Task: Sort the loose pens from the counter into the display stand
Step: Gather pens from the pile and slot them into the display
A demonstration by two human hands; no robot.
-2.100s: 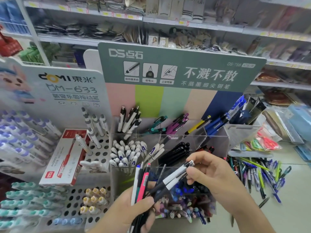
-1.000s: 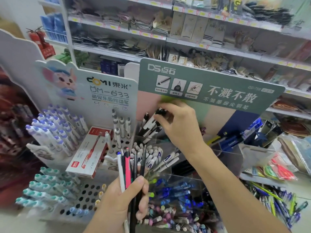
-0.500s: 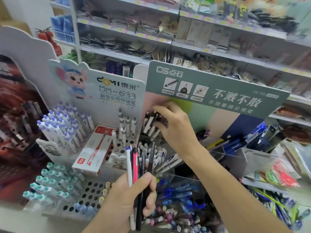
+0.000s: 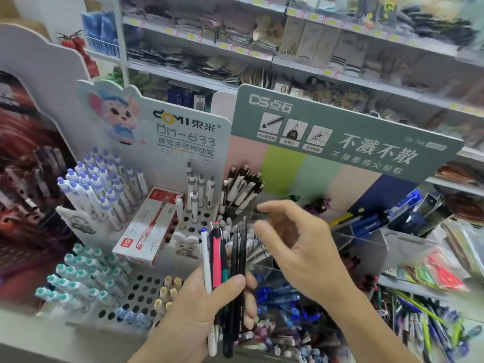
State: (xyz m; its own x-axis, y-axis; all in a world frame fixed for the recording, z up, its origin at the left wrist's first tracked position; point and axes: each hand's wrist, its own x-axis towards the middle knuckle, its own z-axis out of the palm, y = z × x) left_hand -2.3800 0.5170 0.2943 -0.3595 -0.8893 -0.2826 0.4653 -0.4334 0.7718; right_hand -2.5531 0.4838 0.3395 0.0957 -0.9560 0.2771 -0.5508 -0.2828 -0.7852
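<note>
A left hand (image 4: 209, 305) grips a bundle of pens (image 4: 225, 260) upright before the clear display stand (image 4: 348, 235); the right hand (image 4: 296, 247) hovers empty, fingers loosely curled. Light, stiff, slippery barrels look best pinched mid-shaft, singly.

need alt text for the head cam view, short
A left hand grips a bundle of pens upright before a pen display stand; the empty right hand hovers beside them, fingers loosely curled. Loose pens lie at right.
</note>
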